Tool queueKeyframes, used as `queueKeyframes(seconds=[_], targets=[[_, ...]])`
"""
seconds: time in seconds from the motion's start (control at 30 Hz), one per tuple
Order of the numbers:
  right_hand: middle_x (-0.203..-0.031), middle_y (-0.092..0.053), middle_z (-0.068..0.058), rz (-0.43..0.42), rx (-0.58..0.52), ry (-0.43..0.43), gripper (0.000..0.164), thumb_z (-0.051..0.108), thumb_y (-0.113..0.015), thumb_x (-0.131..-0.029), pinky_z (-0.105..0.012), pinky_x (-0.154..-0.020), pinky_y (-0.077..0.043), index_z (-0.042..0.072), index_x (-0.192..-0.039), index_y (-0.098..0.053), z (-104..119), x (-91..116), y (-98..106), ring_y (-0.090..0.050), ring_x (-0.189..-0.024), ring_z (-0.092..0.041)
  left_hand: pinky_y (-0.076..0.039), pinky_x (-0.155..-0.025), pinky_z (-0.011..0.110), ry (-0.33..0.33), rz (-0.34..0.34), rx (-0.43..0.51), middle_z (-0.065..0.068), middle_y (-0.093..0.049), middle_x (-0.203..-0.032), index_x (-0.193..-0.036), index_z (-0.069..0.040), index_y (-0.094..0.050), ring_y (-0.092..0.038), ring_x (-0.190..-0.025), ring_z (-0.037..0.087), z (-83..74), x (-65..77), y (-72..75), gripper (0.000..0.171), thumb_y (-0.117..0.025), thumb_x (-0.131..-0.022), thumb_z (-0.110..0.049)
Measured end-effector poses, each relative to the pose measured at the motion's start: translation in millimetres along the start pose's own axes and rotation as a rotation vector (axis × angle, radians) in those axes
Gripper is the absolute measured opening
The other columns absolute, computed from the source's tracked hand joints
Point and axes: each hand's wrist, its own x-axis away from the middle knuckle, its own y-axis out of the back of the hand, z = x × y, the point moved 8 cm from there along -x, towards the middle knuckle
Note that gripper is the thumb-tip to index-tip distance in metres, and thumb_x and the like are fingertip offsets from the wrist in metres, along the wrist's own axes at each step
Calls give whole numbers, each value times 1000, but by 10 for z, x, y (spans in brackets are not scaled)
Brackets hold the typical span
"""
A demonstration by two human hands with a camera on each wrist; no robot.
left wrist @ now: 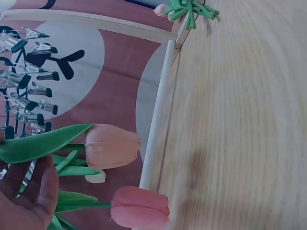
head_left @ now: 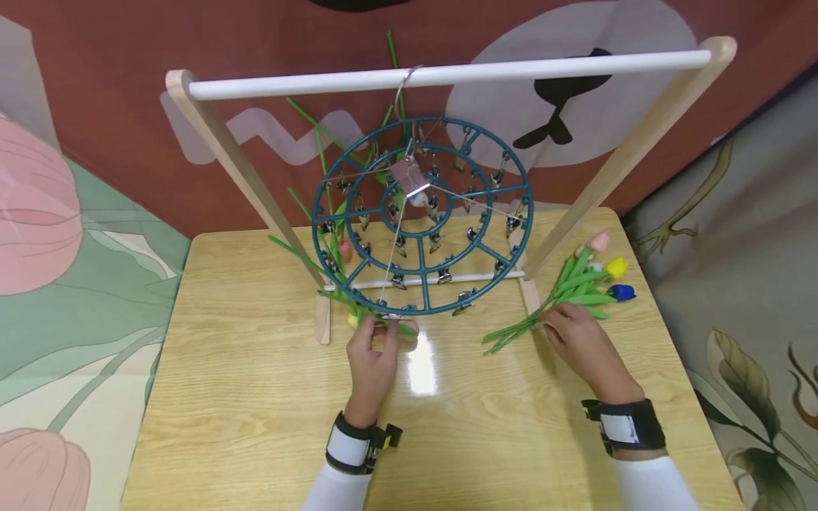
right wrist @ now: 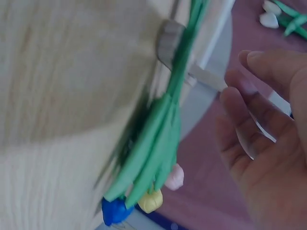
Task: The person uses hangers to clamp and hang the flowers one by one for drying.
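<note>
Far left: hanging tulips [head_left: 345, 250], heads down, stems poking up past the hanger [head_left: 423, 287]. I count at least two heads there, one pink, one pale. Next, left hand [head_left: 373, 358] at the hanger's near rim: fingers curled round one peach tulip's [left wrist: 112, 146] stem, close up against a clip [head_left: 392, 316]; can't tell if they squeeze the clip too. That tulip is head down, just below the rim, above the surface [head_left: 243, 397]. Handling guess: light, soft head that dents, stem stiffish but smooth, could twist. Grab the stem near its bare end, leaf kept clear. Centre: one hanger, three rings, one hook, one frame [head_left: 358, 88] with two uprights, two white bars; clips many. Right: right hand [head_left: 584, 344], fingers loosely spread, pinching nothing, beside one bunch [head_left: 578, 287] lying on the surface. At least four heads: pink, pale, yellow, blue. Lift by gathered stems; likely splays.
</note>
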Motion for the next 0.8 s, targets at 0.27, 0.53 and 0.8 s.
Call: queueKeyframes(seconds=[0.27, 0.53, 0.8], targets=[[-93, -61, -10, 99, 27, 68, 31, -2, -81, -85, -39, -71, -51, 7, -114, -77, 78, -73, -334, -57, -86, -26, -59, -66, 31, -25, 24, 39, 24, -69, -88, -98, 12, -65, -63, -74, 25, -16, -10, -29, 18, -64, -82, 22], [-90, -54, -7, 103, 36, 78, 23, -4, -80, -85, -32, -67, -43, 5, -106, -78, 81, -114, -450, -48, -82, -21, -63, -72, 33, -63, 50, 41, 20, -72, -94, -103, 6, -67, -68, -80, 31, 271, 93, -110, 23, -71, -82, 15], [-100, -66, -13, 86, 43, 73, 17, -1, -81, -86, -43, -77, -56, 4, -100, -75, 86, -145, -437, -62, -92, -29, -59, -75, 24, -99, 69, 33, 13, -69, -97, -107, 1, -67, -66, -82, 24, 253, 89, -165, 22, -72, -86, 6]])
